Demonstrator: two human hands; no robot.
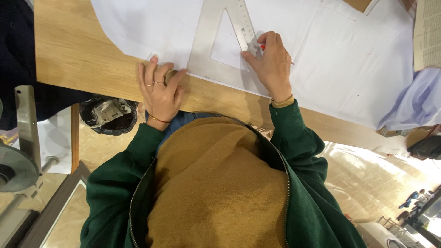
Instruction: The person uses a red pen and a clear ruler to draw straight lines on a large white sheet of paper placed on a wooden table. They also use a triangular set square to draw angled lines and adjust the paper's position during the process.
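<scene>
My left hand (158, 89), with rings and a thin bracelet, lies flat on the wooden table (78, 50), fingers spread. Its fingertips touch the near corner of a metal triangular set square (205, 50). The set square lies on a large white sheet (340, 59) spread over the table. My right hand (272, 62) is closed around a red pen (262, 46), of which only a small bit shows. It holds the pen against the set square's right edge, with the thumb on the metal.
A light blue cloth (420, 101) lies at the table's right end, with a printed paper (427, 34) above it. Under the table's left side stands a black bin bag (110, 117) holding crumpled paper. A grey metal machine (20, 156) is at far left.
</scene>
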